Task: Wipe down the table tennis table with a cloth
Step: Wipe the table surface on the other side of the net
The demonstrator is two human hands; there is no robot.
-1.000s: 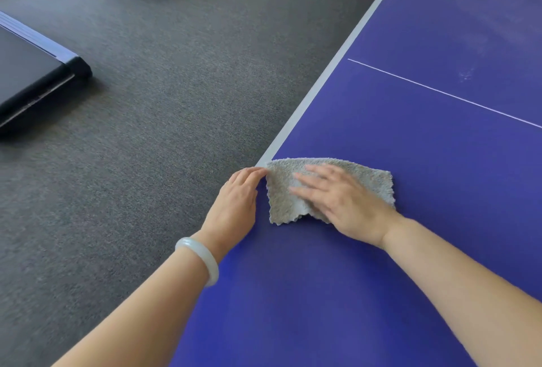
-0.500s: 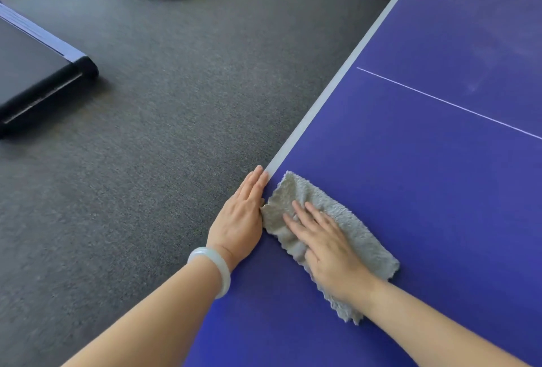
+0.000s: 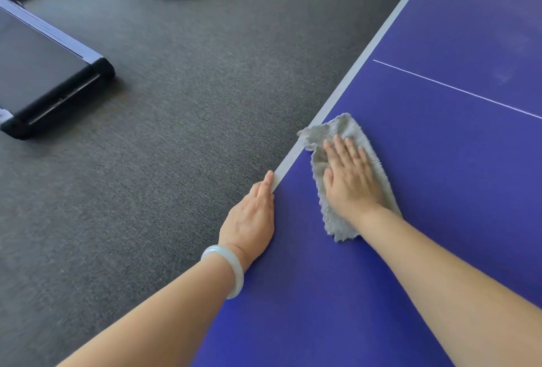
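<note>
We are pressing the cloth (image 3: pixel 346 127) with the flat, straight-fingered right hand (image 3: pixel 350 179) at the tabletop's (image 3: pixel 440 205) left edge, left hand (image 3: pixel 252 217) lying open alongside, holding nothing; the corner reaching the edge is probably risking bunching or slipping off.

A home gym or games room: table tennis table (image 3: pixel 425 220), treadmill (image 3: pixel 44 73), carpet (image 3: pixel 205 103).

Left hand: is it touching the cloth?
Apart. Head view shows a strip of bare table between the left hand, on the edge, and the cloth under the right hand.
</note>
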